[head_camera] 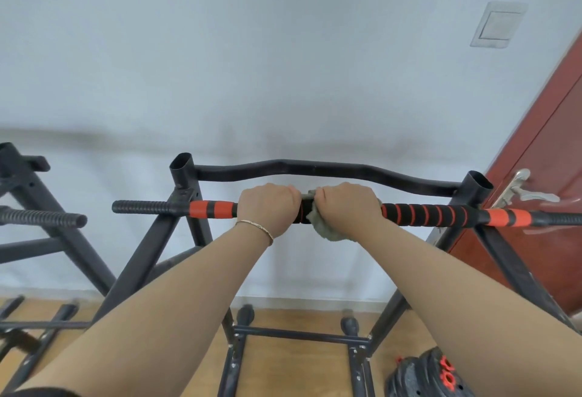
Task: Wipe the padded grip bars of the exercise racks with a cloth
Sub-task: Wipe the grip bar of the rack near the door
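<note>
The black foam grip bar banded in orange (425, 214) runs left to right across the black steel rack (148, 258). Its long axis is nearly level, dipping a little to the right. The left hand (268, 207) curls over the bar and grips it bare. Just beside it, the right hand (348, 207) wraps a grey-green cloth (327, 230) round the bar (a fold hangs below). Both hands hide the bar's middle, and their fingertips are out of sight behind it. The bar's right end is cut off at the frame edge.
</note>
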